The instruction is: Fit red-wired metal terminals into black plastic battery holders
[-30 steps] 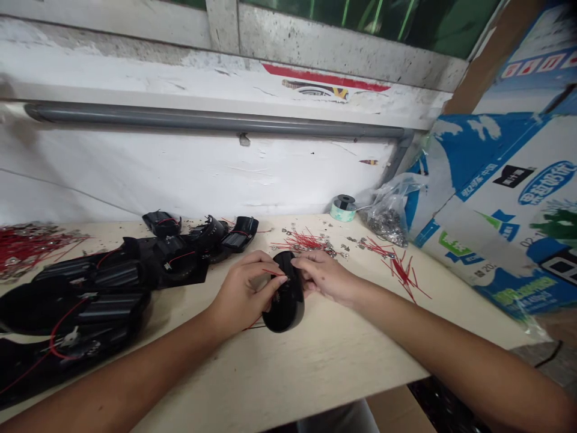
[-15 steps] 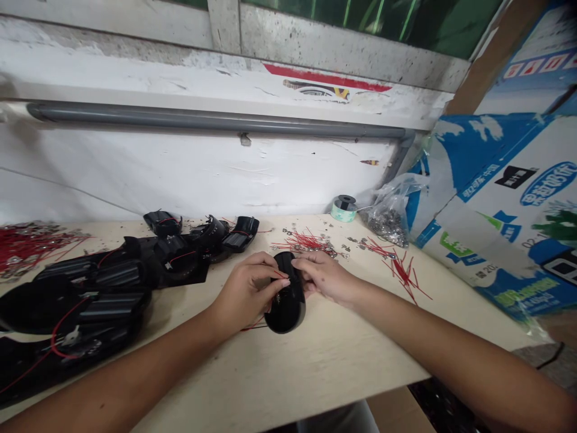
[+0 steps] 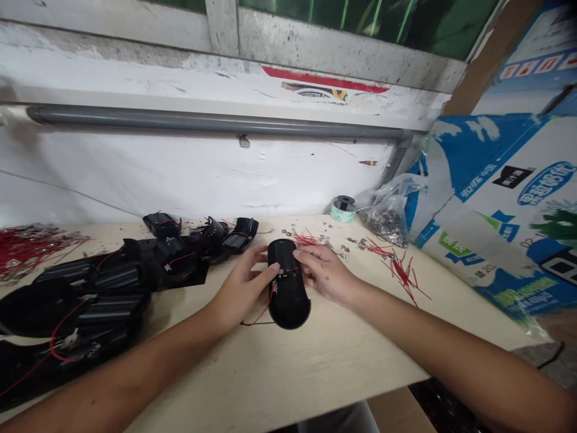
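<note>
Between my hands is a black plastic housing [image 3: 291, 304] with a rounded lower end, held just over the table. My left hand [image 3: 246, 285] grips its left side, thumb on the near face and fingers partly hidden behind. On the right side, my right hand [image 3: 327, 270] holds the same housing, with thumb and index finger near its upper edge. A thin red wire [image 3: 264, 313] hangs from the housing's left side and curves down to the table. Small metal parts, too small to name, show across the housing's middle.
More black housings [image 3: 117, 273] with red wires crowd the table's left. Red wires with metal tabs [image 3: 27, 246] lie far left; loose red wires [image 3: 401, 267] lie right. A tape roll [image 3: 342, 209], a clear bag of metal parts [image 3: 390, 219] and a printed carton [image 3: 500, 222] stand behind.
My left fingers have moved off the red wire they pinched over the housing and now hold its left side. The housing has turned, showing more of its inner face.
</note>
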{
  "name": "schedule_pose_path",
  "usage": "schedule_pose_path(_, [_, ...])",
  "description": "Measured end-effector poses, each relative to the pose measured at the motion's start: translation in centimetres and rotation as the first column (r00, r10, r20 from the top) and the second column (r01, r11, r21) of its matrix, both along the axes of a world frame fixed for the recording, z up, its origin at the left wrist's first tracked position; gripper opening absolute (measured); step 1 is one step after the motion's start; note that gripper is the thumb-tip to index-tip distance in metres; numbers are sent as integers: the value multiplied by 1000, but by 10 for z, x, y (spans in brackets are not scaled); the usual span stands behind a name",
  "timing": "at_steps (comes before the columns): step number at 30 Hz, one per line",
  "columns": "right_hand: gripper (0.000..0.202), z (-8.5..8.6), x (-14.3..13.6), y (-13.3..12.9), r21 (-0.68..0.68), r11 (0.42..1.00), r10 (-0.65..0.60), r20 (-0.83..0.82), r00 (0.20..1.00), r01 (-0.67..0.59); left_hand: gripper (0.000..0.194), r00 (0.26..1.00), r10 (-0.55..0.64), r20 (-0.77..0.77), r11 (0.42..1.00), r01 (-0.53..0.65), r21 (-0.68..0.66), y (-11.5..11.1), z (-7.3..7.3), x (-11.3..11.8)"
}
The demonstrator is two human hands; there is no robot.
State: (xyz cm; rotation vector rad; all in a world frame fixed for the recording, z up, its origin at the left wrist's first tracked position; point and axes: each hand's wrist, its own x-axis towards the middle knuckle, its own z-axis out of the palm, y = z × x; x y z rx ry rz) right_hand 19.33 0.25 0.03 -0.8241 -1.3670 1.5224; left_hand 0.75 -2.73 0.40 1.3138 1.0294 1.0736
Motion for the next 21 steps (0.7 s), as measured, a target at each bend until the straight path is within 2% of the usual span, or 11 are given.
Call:
schedule_pose_path(3, [39,-4,-1,0,38,999,35,12,999,-35,56,977,-180,116,980,188,-59,2,2,-1])
schedule_pose_path(5, [36,-8,-2,0,29,998,50,10,999,-50,54,964,-235,125,968,243,-58,3,2,-1])
schedule_pose_path(8, [35,-8,-5,-1,20,999,34,0,999,-34,53,963,-235,133,967,245,-65,3,-2,-1])
schedule_pose_path(10, [34,-5,-5,-2,14,1000,-8,-17,1000,8,51,953,-214,212,971,231,-60,3,-2,0])
schedule_pose_path(13, [34,4,0,-4,-122,992,-24,-77,997,15,43,940,-109,323,986,144,-88,3,0,0])
schedule_pose_path(15, [32,10,4,-5,-240,971,-16,-130,991,-15,39,941,-38,335,988,86,-130,4,3,-1])
schedule_pose_path(17, [27,14,8,-6,-294,955,-28,-167,986,-22,39,940,-17,340,987,71,-147,5,4,-2])
schedule_pose_path(19, [23,14,8,-6,-268,964,-38,-163,986,-7,39,935,-39,353,986,93,-136,7,3,-2])
schedule_pose_path(21, [23,11,5,-7,-175,985,-31,-129,991,8,40,931,-51,361,987,102,-123,8,1,-2])
